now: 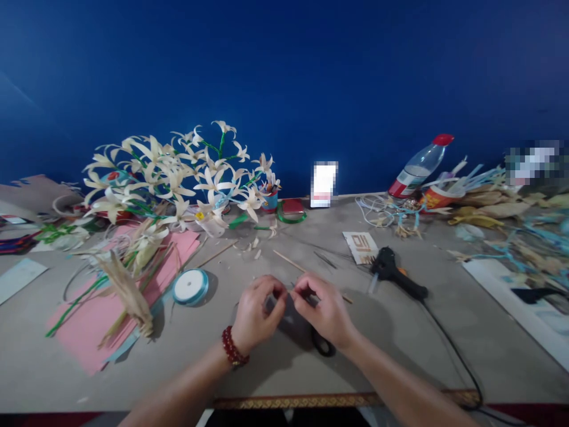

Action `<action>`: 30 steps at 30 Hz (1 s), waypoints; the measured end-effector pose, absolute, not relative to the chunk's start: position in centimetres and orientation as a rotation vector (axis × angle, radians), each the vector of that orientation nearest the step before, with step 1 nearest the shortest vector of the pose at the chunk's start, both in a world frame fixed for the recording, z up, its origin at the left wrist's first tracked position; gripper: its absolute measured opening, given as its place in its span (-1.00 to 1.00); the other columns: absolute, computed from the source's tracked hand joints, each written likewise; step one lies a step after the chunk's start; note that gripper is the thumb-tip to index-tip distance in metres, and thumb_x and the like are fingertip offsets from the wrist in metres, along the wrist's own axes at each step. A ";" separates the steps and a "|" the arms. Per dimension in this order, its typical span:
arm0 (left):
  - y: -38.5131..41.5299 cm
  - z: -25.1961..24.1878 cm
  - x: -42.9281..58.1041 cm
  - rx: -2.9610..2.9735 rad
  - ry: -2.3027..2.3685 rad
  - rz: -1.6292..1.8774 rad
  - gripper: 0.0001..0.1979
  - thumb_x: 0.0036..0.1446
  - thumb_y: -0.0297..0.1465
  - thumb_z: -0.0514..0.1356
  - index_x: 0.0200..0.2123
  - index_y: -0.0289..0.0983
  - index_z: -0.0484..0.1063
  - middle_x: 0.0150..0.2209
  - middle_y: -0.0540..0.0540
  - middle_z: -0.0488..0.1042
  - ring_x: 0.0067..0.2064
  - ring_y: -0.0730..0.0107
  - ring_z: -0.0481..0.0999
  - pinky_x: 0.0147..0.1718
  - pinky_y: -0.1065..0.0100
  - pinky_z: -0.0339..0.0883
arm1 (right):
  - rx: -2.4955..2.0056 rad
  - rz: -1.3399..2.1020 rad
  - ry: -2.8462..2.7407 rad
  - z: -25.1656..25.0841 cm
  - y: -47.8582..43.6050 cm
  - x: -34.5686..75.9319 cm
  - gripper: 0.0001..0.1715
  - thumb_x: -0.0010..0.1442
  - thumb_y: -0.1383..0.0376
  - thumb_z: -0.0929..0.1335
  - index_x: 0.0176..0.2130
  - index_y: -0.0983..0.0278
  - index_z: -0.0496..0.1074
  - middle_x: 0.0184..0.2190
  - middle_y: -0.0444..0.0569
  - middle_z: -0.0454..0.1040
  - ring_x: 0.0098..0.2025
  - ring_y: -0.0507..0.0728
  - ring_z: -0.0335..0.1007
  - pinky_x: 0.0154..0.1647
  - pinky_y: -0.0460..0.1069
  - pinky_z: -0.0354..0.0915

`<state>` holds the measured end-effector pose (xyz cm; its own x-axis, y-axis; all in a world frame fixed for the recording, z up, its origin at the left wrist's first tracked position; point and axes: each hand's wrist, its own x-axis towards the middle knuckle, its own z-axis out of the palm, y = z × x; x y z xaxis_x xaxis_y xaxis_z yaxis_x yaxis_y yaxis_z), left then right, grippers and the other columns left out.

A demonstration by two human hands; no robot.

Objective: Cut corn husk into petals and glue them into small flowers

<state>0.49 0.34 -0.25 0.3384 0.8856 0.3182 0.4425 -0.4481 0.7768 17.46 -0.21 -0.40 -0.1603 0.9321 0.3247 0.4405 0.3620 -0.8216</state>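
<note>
Fingertips pinched, my left hand (258, 311) and my right hand (328, 311) nearly meet above the middle of the table. Something tiny and thin may be between them, but it is too small and blurred to name. A black looped handle (323, 345), like that of scissors, shows under my right hand; the rest of it is hidden. Behind my right hand a thin wooden stick (287, 259) lies on the table and comes out on the hand's far side. To the left of my left hand is a spool of light blue ribbon (190, 286).
A black glue gun (395, 274) lies at right, its cord running to the front edge, near a printed card (360, 247). White husk flowers (178, 178) stand at back left. Pink paper sheets (84, 335) bear dried husks (133, 296). A plastic bottle (420, 169) leans at back right.
</note>
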 end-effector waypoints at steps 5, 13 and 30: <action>0.9 -0.9 -0.2 1.943 1.242 1.087 -0.89 0.14 -0.49 0.06 -0.43 -0.23 0.30 -0.44 -0.02 0.37 -0.36 0.35 0.38 -0.32 0.37 0.24 | -1.194 0.693 -1.719 -0.3 -0.2 17.8 -0.86 0.18 0.33 0.30 -0.44 0.22 0.30 -0.48 -0.11 0.39 -0.42 0.07 0.33 -0.37 -0.06 0.26; 0.7 -0.5 -0.2 2.025 1.134 1.054 -0.93 0.13 -0.45 0.13 -0.28 -0.25 0.38 -0.33 -0.10 0.45 -0.26 0.27 0.42 -0.22 0.30 0.27 | -1.198 0.726 -1.729 -0.4 -0.2 17.8 -0.88 0.18 0.34 0.31 -0.42 0.22 0.31 -0.48 -0.12 0.38 -0.41 0.07 0.33 -0.37 -0.07 0.25; 0.1 -0.6 0.0 2.199 1.155 1.100 -0.87 0.13 -0.54 0.08 -0.45 -0.24 0.29 -0.45 -0.07 0.38 -0.32 0.28 0.37 -0.18 0.21 0.27 | -1.318 0.596 -1.845 -1.1 0.3 18.6 -0.90 0.12 0.40 0.32 -0.42 0.22 0.35 -0.49 -0.15 0.40 -0.41 0.07 0.35 -0.37 -0.08 0.21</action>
